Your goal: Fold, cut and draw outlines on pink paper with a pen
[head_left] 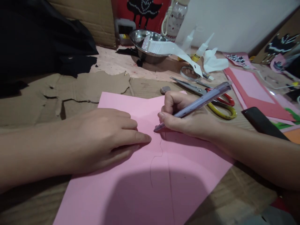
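A sheet of pink paper (89,200) with a crease down its middle lies on brown cardboard. On its left part rests my left hand (107,134), palm down, fingers stretched out and lying flat. My right hand (180,114) grips a purple pen (201,101), whose tip touches the paper just beyond my left fingertips. Below the tip runs a thin curved pencil-like line, left of the crease. A grey eraser (165,90) sits at the paper's far edge, behind my right hand. The shadow of my head falls over the near part of the sheet.
Scissors (199,90) with red and yellow handles lie beyond my right hand. A metal bowl (152,56) and glue bottles (200,51) stand at the back. Pink and red papers (253,93) and a black strip (262,123) lie at right; black fabric (47,40) is at left.
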`<action>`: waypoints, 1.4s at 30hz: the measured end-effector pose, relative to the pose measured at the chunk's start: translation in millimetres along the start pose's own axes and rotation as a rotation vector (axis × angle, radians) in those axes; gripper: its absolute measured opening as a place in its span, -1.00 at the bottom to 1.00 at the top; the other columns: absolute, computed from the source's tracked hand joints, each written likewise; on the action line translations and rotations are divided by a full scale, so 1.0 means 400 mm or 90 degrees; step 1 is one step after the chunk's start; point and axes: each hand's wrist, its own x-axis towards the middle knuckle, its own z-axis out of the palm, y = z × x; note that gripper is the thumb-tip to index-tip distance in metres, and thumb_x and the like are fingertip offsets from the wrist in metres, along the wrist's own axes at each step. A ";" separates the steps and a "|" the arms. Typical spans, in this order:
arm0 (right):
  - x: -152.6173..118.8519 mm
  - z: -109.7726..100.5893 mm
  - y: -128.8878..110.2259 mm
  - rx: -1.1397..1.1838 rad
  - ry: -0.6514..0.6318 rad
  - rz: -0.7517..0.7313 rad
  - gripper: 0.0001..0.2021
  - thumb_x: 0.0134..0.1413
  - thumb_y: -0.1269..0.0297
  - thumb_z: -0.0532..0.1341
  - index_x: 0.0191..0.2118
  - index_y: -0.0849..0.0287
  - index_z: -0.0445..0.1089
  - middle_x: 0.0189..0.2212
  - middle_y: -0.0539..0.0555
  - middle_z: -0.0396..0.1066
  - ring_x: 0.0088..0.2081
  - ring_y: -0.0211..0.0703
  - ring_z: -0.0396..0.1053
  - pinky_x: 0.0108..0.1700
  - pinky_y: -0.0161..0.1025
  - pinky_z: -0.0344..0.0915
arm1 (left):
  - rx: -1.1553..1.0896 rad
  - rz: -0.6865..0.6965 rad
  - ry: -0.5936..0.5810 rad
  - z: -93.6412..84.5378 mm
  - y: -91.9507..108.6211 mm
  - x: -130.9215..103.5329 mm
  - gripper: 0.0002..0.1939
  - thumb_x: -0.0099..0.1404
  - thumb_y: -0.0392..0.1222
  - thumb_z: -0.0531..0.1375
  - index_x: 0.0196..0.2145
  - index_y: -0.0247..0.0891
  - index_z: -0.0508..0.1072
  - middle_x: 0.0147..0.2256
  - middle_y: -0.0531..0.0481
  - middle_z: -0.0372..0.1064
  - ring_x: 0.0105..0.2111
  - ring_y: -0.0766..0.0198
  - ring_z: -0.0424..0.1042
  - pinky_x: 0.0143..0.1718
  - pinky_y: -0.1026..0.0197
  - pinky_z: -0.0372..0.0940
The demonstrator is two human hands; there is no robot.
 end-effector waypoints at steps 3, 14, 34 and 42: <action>0.001 -0.002 -0.002 -0.029 -0.003 -0.012 -0.64 0.09 0.35 0.43 -0.48 0.06 0.20 -0.60 -0.14 0.33 -0.55 -0.30 0.44 -0.48 -0.33 0.45 | -0.001 -0.002 -0.007 -0.004 0.002 -0.004 -0.61 0.58 -0.26 0.04 0.08 -0.04 0.63 -0.33 0.04 0.54 -0.39 0.19 0.47 -0.37 0.12 0.24; 0.004 -0.008 -0.004 -0.052 -0.015 -0.026 -0.64 0.08 0.34 0.44 -0.48 0.07 0.20 -0.60 -0.14 0.34 -0.55 -0.31 0.41 -0.53 -0.39 0.34 | 0.009 -0.002 -0.001 0.001 0.001 0.002 -0.61 0.59 -0.26 0.03 0.08 -0.03 0.64 -0.33 0.03 0.55 -0.40 0.22 0.47 -0.38 0.14 0.25; -0.011 -0.013 0.003 0.022 -0.040 -0.041 -0.73 0.08 0.27 0.54 -0.30 0.11 0.43 -0.38 -0.02 0.54 -0.37 -0.20 0.54 -0.39 -0.30 0.51 | -0.026 0.004 0.024 0.003 0.004 0.003 -0.63 0.57 -0.29 0.06 0.03 -0.08 0.66 -0.37 0.03 0.52 -0.43 0.21 0.42 -0.39 0.14 0.19; -0.006 -0.015 0.007 -0.064 -0.046 -0.056 -0.66 0.12 0.39 0.37 -0.45 0.08 0.16 -0.51 -0.13 0.32 -0.48 -0.32 0.40 -0.50 -0.39 0.34 | -0.014 0.001 0.014 0.001 0.009 0.009 -0.59 0.59 -0.29 0.02 0.02 -0.12 0.69 -0.39 0.03 0.53 -0.45 0.20 0.44 -0.40 0.12 0.22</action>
